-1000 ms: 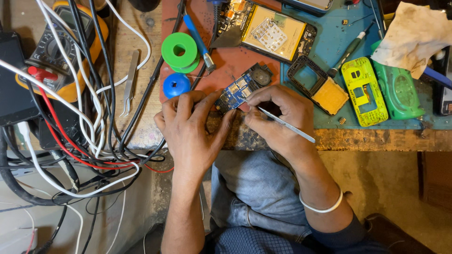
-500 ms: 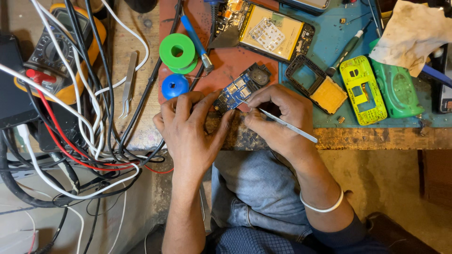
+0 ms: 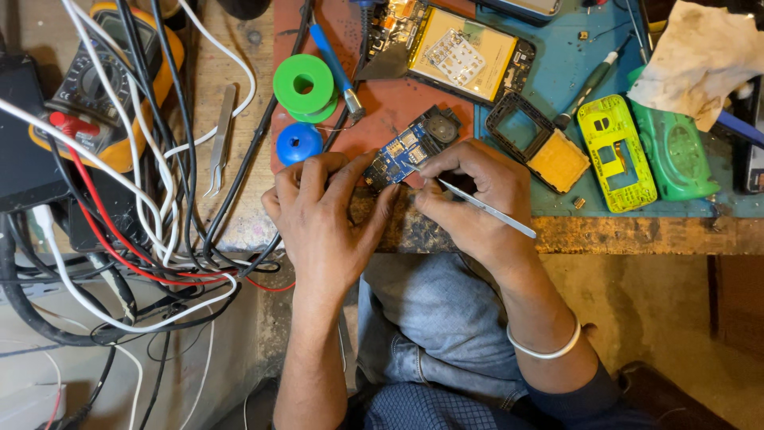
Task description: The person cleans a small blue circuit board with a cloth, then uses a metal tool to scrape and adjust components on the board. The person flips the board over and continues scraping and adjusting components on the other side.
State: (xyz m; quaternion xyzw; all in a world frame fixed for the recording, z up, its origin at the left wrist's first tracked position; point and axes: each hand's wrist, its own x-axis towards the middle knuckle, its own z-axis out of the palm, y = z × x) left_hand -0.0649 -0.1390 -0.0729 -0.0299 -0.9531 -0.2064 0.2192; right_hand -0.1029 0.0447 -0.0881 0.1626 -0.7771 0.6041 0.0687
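Blue circuit board lies on the red mat at the front edge of the bench, w/ a round dark part at its far end. The left hand pins the board's near end, fingers curled down onto it. The right hand is closed around a thin metal tool (tweezers or a probe, can't tell which), tip pointing at the board approx. where the two hands meet. Just left of the board sit a blue spool and a green spool. A yellow phone shell and green phone shell lie to the right on the blue mat. Tangled cables cover the left side.
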